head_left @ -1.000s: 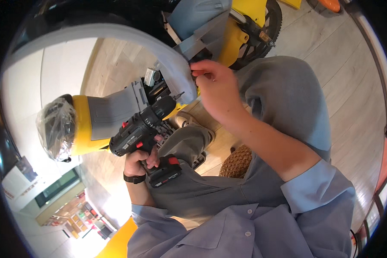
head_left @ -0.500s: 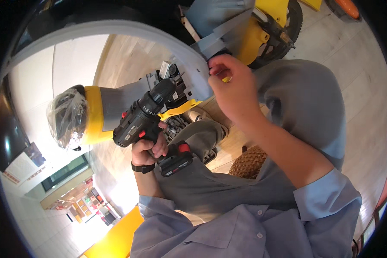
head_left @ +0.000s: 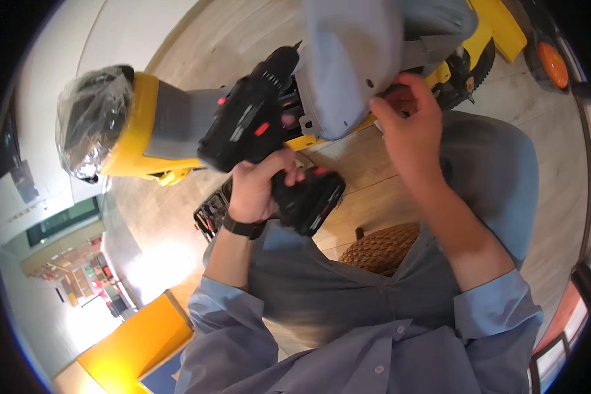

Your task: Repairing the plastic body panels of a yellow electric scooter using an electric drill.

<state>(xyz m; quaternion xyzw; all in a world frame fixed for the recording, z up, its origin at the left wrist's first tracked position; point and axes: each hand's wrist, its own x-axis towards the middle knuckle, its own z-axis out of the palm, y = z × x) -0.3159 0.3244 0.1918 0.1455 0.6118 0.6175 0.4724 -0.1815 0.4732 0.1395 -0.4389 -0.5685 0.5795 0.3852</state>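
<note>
My left hand (head_left: 259, 184) grips a black cordless drill (head_left: 243, 115) by its handle, its bit pointing up toward a raised grey plastic panel (head_left: 338, 79). Beside the panel's lower right edge, my right hand (head_left: 410, 131) has thumb and fingers curled together; what sits between them is unclear. The panel belongs to, or rests against, a yellow and grey vehicle body (head_left: 148, 128) with a plastic-wrapped black part (head_left: 88, 125) at its left end. Dark inner parts show behind the drill and panel.
A tool case (head_left: 210, 217) lies on the wooden floor (head_left: 151, 217) by my left forearm. A woven stool (head_left: 381, 253) is beneath me. A wheel (head_left: 479, 72) and yellow piece (head_left: 505, 29) are at the upper right, beside an orange-and-black object (head_left: 551, 65). An orange panel (head_left: 125, 335) stands at lower left.
The drill has risen and moved right, tilting further upward. The grey panel has swung more upright, and my right hand has shifted right with it. The view has also shifted.
</note>
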